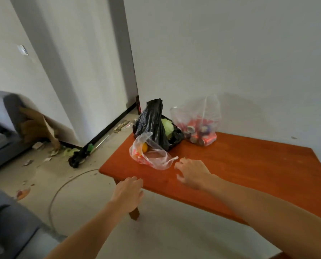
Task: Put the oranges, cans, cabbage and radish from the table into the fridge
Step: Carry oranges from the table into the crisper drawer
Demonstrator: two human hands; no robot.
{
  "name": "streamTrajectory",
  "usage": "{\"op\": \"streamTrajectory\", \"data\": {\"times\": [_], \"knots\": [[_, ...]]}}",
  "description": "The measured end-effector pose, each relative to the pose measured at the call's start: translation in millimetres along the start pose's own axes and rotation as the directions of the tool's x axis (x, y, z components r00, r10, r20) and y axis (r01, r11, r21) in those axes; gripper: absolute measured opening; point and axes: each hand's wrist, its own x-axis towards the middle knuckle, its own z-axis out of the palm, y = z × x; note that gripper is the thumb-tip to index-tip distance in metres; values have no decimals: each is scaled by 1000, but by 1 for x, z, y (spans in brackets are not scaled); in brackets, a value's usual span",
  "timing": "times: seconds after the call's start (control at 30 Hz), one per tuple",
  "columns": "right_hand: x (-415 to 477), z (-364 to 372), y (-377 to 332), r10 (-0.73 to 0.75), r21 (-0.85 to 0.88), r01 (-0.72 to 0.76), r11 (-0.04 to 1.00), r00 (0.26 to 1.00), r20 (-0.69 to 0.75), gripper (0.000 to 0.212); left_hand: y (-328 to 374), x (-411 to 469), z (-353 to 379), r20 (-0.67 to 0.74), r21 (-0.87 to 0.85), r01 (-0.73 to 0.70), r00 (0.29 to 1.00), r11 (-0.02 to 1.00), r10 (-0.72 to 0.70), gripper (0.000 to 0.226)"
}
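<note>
The right hand [192, 172] is over the table [249, 165], fingers loosely spread, holding nothing. Just off its fingertips lies a clear bag [152, 158] with an orange [144, 147] inside. Beyond that stands a black bag [152, 120] showing a cabbage [168, 126]. Farther past the hand are bagged cans [202, 136]. The left hand [128, 192] hangs relaxed at the table's near edge.

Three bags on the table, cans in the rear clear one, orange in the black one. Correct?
Not the orange: the head view shows it in the front clear bag; the black bag holds the cabbage. Three bags on the table, cans in the rear clear bag, is right.
</note>
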Motion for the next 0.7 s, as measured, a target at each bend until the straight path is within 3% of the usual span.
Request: {"op": "streamTrajectory", "data": {"times": [0.2, 0.4, 0.53, 0.7], "knots": [[93, 22, 1, 109, 23, -110, 994, 992, 61, 26, -73, 95, -8, 48, 60, -129, 991, 990, 127, 22], [147, 55, 13, 173, 44, -179, 983, 977, 122, 31, -92, 188, 5, 33, 31, -279, 960, 960, 278, 24], [175, 88, 25, 231, 110, -248, 962, 962, 146, 31, -90, 251, 27, 110, 48, -438, 896, 898, 431, 28], [208, 134, 32, 284, 226, -346, 911, 921, 268, 42, -97, 329, 44, 313, 188, -598, 789, 779, 529, 28]]}}
